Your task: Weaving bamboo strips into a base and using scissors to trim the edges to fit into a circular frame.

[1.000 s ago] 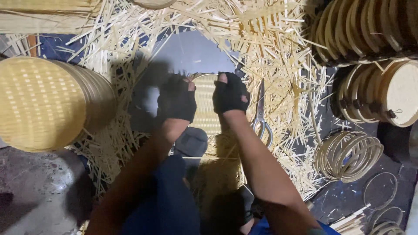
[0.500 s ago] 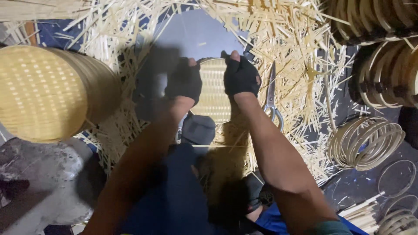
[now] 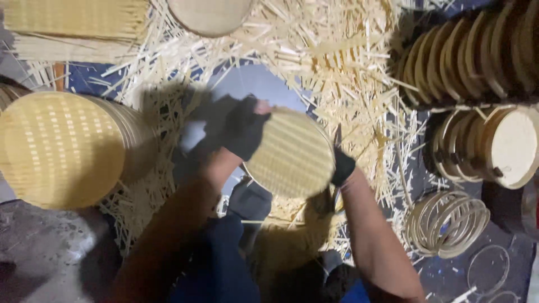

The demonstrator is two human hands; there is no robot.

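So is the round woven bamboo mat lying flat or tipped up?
Tipped up. The round woven bamboo mat shows its slatted face to the camera, gripped at its edges by the gloved left hand and right hand.

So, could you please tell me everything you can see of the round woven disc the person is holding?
The round woven disc is pale yellow, apparently of thin bamboo slats laid in close parallel rows. It is lifted and tilted above the strip-littered floor. The gloved left hand grips its upper left edge; the gloved right hand holds its right edge, mostly hidden behind it.
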